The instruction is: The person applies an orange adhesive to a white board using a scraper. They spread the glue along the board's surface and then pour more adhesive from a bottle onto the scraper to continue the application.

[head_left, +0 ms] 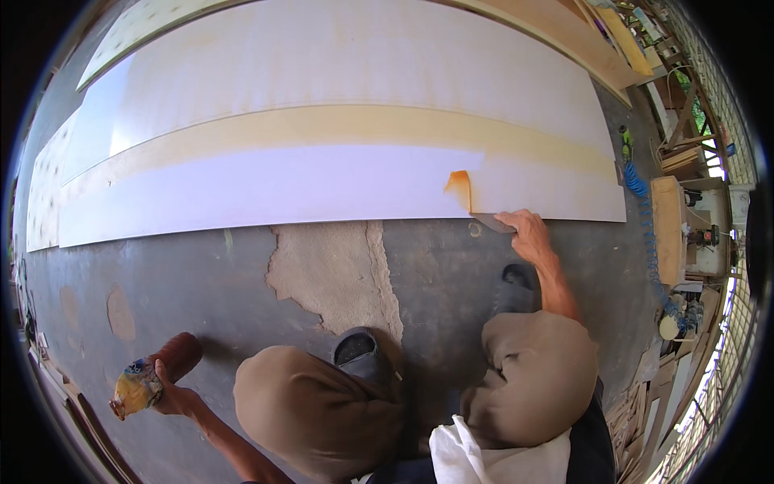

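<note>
My left hand [171, 394] is wrapped round a reddish-brown bottle [179, 352], held tilted at the lower left. Its other end is crusted with yellow and dark stains. At the near edge of a long white sheet [306, 189], my right hand [528, 232] pinches a thin flat spreader [492, 222]. The spreader's edge meets the sheet beside a wet amber smear of what looks like glue [459, 184]. Behind the bare white strip runs a pale yellow coated band [347, 125].
More panels lie beyond the sheet, including a brown board [556, 36]. A coiled blue hose [637, 181] runs down the right side, near wooden offcuts [645, 403] and a mesh wall [726, 105]. The grey floor has a rough bare patch [330, 266]. My knees are bent in front.
</note>
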`<control>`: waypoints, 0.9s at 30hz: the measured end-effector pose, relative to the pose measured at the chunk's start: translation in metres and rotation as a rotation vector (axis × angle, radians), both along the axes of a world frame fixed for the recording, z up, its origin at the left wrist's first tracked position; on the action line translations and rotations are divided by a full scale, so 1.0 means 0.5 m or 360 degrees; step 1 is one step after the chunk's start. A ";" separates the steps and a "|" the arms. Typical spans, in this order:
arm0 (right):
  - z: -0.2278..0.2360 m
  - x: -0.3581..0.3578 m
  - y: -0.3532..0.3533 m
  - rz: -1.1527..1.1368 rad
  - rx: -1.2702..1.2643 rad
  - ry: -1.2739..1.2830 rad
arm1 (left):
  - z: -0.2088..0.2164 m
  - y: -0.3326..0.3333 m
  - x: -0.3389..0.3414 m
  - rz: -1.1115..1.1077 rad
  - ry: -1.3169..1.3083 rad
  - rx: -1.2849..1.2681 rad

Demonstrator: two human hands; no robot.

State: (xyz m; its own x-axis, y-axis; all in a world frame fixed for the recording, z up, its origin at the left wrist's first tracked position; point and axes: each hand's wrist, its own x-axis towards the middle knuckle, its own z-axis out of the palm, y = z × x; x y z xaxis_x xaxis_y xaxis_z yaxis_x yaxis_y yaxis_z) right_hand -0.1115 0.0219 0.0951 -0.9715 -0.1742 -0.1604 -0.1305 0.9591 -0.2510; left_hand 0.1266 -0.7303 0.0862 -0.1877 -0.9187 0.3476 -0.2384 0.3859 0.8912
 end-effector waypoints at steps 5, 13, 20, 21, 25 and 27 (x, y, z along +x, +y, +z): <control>0.050 0.018 -0.047 -0.0079 0.0039 0.0027 | -0.062 -0.102 0.038 0.0125 -0.0137 -0.0151; -0.033 -0.127 -0.190 0.0091 -0.0139 0.0483 | -0.092 -0.142 0.063 0.0015 -0.0160 -0.0346; -0.067 -0.147 -0.158 0.0096 0.0095 0.0695 | -0.159 -0.025 0.103 0.0026 0.0043 0.0456; -0.070 -0.152 -0.138 0.0055 0.0101 0.0707 | -0.164 0.001 0.109 0.0003 0.0126 0.0642; -0.093 -0.175 -0.068 -0.0040 0.0127 0.0711 | -0.195 0.116 0.068 -0.0278 0.0349 0.1209; -0.108 -0.179 -0.057 -0.0037 0.0118 0.0643 | -0.170 0.166 0.005 -0.0557 0.0186 0.1161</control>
State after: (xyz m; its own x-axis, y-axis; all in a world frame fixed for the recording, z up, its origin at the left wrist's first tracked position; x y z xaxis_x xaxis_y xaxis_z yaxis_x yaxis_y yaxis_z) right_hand -0.2011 -0.0067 0.0409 -0.9626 -0.1535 0.2232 -0.1821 0.9767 -0.1139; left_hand 0.1291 -0.6474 0.0012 -0.5053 -0.8162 -0.2801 -0.1014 -0.2662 0.9586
